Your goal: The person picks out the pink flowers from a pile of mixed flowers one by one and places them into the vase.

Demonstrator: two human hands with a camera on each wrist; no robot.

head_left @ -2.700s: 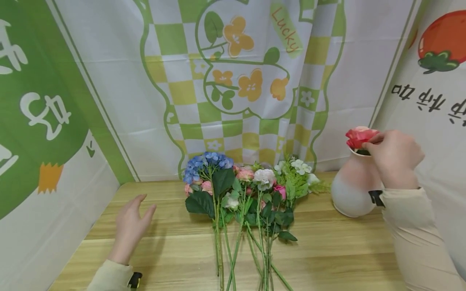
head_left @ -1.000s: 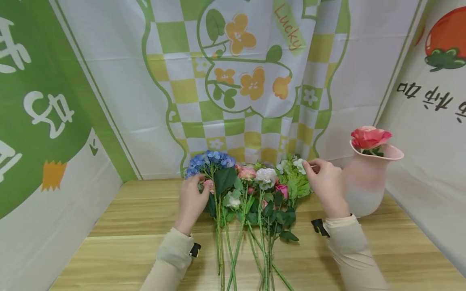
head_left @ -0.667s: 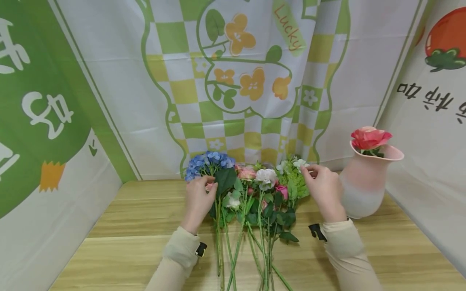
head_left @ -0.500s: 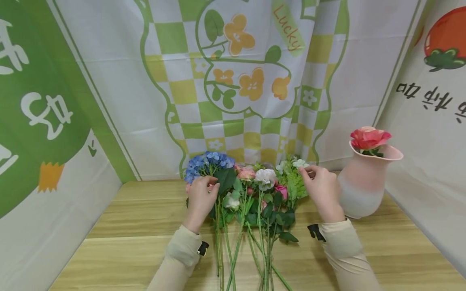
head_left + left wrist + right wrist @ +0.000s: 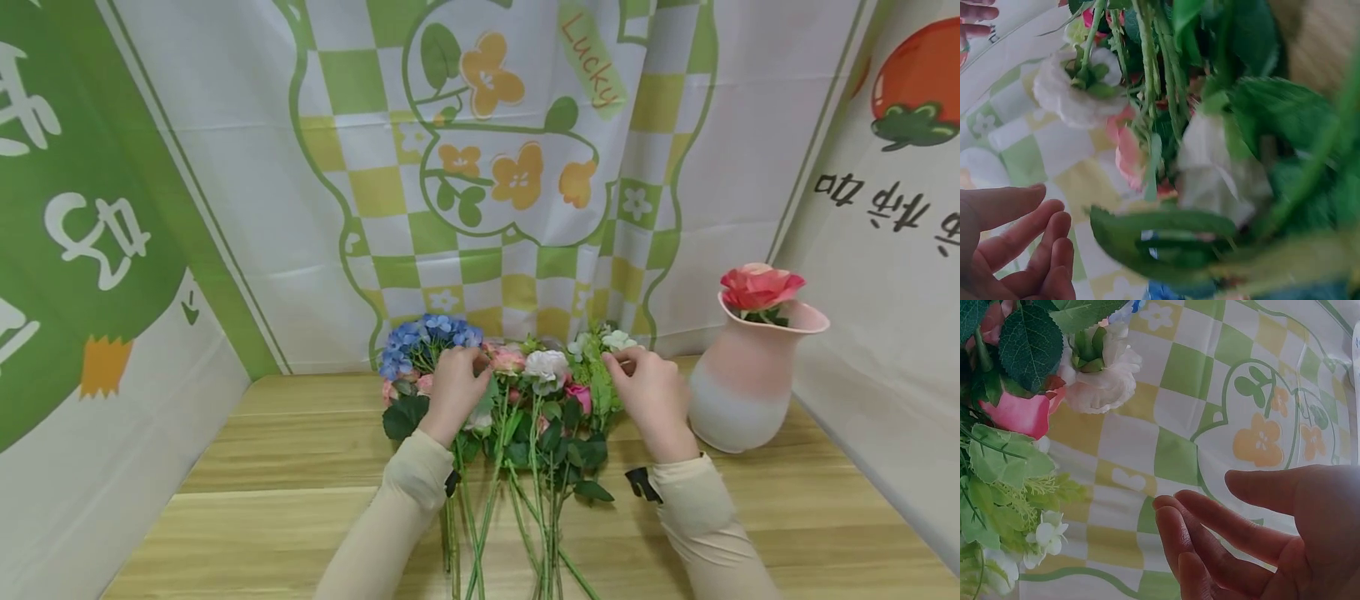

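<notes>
Left hand (image 5: 456, 390): released, fingers loosely bent and clear of the flowers in the left wrist view. In the head view it sat over the left half of the flower pile, just right of the blue hydrangea (image 5: 420, 340).

Right hand (image 5: 651, 400): also released, thumb apart from the bent fingers, just beside the green spray (image 5: 597, 379) at the pile's right end.

Pile lay on the table (image 5: 285, 467), blooms at the far edge near the checked cloth (image 5: 517, 275), stems (image 5: 486, 525) pointing toward the person, some crossing. Between the hands: pink bloom (image 5: 507, 360), white bloom (image 5: 546, 367), hot-pink bud (image 5: 580, 397).

Vase (image 5: 742, 387), pink over white, stood upright to the right of the right hand. One coral rose (image 5: 761, 287) was in it, head above the rim on the left side. Both sleeves were beige.
</notes>
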